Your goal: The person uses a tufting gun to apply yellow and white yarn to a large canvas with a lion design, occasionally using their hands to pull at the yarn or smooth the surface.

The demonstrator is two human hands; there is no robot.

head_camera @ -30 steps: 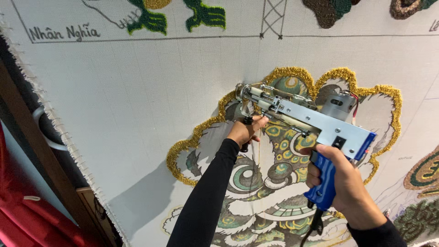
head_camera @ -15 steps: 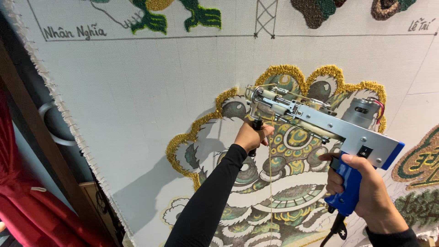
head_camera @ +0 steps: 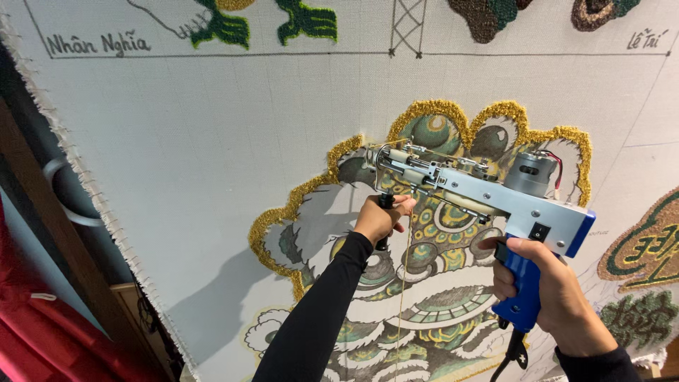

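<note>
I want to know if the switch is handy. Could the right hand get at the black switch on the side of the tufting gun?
Probably yes: the right hand grips the blue handle just below the black switch, with nothing between them.

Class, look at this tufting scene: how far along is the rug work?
Done: the gold tufted outline over the printed lion design. In hand: the left hand and right hand press the tufting gun to the cloth. Left: most of the lion's printed interior looks untufted.

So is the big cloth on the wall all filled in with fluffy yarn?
No, the cloth is partly filled: gold yarn border tufted, wide areas bare.
</note>
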